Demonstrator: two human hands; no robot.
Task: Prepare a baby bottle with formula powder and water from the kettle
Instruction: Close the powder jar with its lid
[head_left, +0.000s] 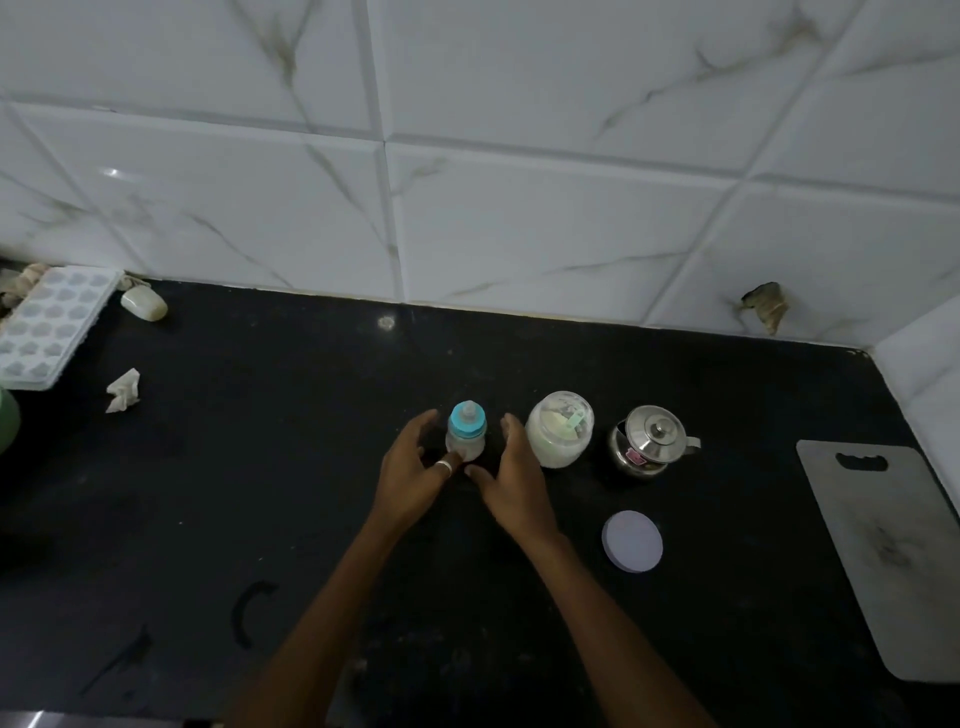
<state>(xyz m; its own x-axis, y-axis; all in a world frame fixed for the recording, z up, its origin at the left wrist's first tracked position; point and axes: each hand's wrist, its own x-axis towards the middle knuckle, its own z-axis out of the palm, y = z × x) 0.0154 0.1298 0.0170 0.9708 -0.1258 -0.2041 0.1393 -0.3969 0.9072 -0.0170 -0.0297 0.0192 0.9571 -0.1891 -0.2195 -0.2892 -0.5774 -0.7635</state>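
Observation:
A small baby bottle (466, 430) with a blue collar and a clear teat stands upright on the black counter (291, 467). My left hand (413, 478) is at its left with fingers spread and the thumb touching the bottle's base. My right hand (511, 475) is open just to its right, not clearly touching it. An open glass jar of white formula powder (559, 428) with a pale green scoop inside stands right of the bottle. Further right sits a small steel kettle (649, 441) with its lid on. The jar's round pale lid (631, 541) lies flat nearer me.
A grey cutting board (893, 561) lies at the right edge. At the far left are a white ice tray (49, 325), a pale oval soap (144, 303), a crumpled paper scrap (123, 391) and part of a green object (6, 418). The tiled wall (519, 156) rises behind.

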